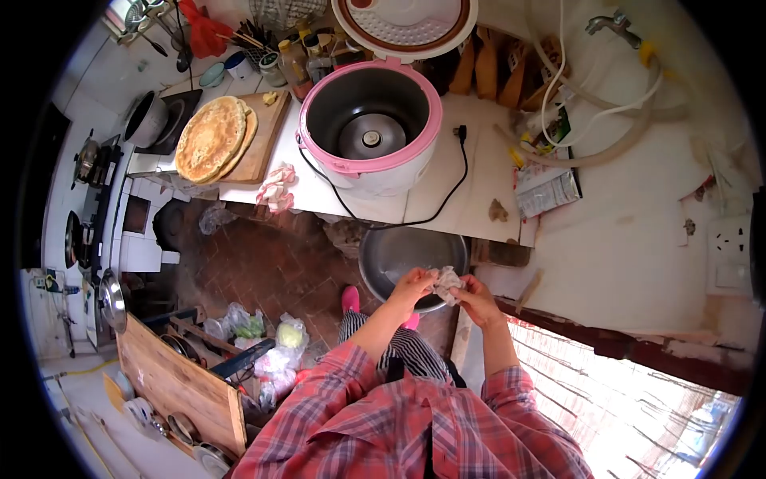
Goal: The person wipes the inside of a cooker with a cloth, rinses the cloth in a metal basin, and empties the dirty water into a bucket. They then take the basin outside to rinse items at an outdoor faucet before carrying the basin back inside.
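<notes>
A crumpled whitish cloth (447,285) is pinched between my two hands. My left hand (414,289) grips its left side, and the fingers of my right hand (476,302) close on its right side. Below them, a wide metal basin (383,267) sits low, in front of the counter. On the counter stands a rice cooker (391,180) with a pink rim, its lid (407,36) raised. Its dark inside shows a round metal heating plate (372,137). The cooker's black cord (435,214) curls along the counter's front edge, plug lying at the right.
Flatbreads (211,140) lie on a wooden board (267,120) left of the cooker, near a red-and-white cloth (277,189). Bottles (295,72) stand behind. A hose (614,152) hangs by the tap (614,28). Bagged vegetables (291,331) and a wooden panel (179,383) are at lower left.
</notes>
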Available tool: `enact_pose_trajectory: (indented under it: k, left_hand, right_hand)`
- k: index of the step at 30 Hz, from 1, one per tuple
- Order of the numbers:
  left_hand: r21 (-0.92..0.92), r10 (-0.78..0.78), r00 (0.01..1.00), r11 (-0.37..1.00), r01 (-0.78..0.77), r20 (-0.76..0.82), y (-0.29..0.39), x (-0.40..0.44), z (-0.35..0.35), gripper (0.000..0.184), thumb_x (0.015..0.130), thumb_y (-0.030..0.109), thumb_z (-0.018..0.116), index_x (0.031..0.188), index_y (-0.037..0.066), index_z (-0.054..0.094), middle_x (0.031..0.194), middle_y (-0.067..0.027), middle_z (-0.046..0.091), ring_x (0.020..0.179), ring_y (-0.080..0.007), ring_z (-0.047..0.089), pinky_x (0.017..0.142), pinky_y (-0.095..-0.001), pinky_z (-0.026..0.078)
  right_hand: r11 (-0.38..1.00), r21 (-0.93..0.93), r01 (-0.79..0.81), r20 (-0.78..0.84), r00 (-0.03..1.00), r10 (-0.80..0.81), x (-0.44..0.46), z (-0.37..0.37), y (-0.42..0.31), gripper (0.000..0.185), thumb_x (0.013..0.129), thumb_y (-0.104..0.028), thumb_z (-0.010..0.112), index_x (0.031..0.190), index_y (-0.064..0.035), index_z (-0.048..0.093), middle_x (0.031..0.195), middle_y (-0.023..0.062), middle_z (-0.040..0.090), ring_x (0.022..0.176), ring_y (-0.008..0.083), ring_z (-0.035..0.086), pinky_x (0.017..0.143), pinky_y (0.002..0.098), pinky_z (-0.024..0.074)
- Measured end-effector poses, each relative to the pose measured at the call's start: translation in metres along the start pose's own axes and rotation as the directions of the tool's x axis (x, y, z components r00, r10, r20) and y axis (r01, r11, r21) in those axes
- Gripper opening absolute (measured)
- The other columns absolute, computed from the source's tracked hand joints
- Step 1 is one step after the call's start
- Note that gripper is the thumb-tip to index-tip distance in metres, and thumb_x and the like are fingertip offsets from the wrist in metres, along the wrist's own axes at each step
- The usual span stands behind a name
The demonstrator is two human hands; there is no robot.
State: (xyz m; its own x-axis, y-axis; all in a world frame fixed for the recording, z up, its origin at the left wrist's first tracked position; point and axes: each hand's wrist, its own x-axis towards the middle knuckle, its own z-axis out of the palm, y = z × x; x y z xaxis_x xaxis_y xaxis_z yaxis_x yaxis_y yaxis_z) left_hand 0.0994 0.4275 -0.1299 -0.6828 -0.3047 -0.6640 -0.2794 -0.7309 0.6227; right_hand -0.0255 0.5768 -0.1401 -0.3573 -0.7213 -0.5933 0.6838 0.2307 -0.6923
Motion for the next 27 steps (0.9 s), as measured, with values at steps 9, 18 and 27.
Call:
enact_pose_trajectory:
  k: [9, 18, 27]
  left_hand:
    - [0.136, 0.125, 0.974, 0.979, -0.153, 0.19, 0.028, -0.024, 0.02, 0.025, 0.085, 0.02, 0.061, 0.099, 0.01, 0.043, 0.087, -0.0024, 0.056, 0.081, -0.0102, 0.054, 0.07, -0.0247, 0.043]
    - [0.073, 0.258, 0.964, 0.962, -0.263, 0.071, 0.047, -0.044, 0.022, 0.058, 0.081, 0.002, 0.057, 0.131, 0.01, 0.03, 0.091, -0.0061, 0.058, 0.08, -0.0108, 0.055, 0.067, -0.025, 0.043]
    - [0.16, 0.395, 0.893, 0.888, -0.432, 0.217, 0.038, -0.038, 0.025, 0.042, 0.077, -0.004, 0.058, 0.117, 0.004, 0.047, 0.093, -0.0051, 0.06, 0.084, -0.0118, 0.057, 0.072, -0.0249, 0.045]
  right_hand:
    - [1.0, -0.006, -0.024, -0.108, 0.994, 0.023, -0.021, 0.016, -0.019, 0.026, 0.086, -0.03, 0.059, 0.099, -0.0085, 0.056, 0.103, 0.0022, 0.058, 0.097, 0.0136, 0.053, 0.084, 0.0315, 0.0435]
    - [0.96, 0.213, 0.183, -0.113, 0.98, -0.162, -0.03, 0.034, -0.028, 0.014, 0.085, -0.019, 0.059, 0.091, -0.0099, 0.05, 0.084, 0.0001, 0.056, 0.078, 0.0113, 0.054, 0.074, 0.0258, 0.0447]
    - [0.983, 0.039, 0.178, -0.075, 0.982, -0.174, -0.043, 0.06, -0.041, 0.023, 0.081, -0.014, 0.064, 0.099, -0.0047, 0.053, 0.084, -0.0005, 0.055, 0.074, 0.0104, 0.053, 0.06, 0.0208, 0.0399]
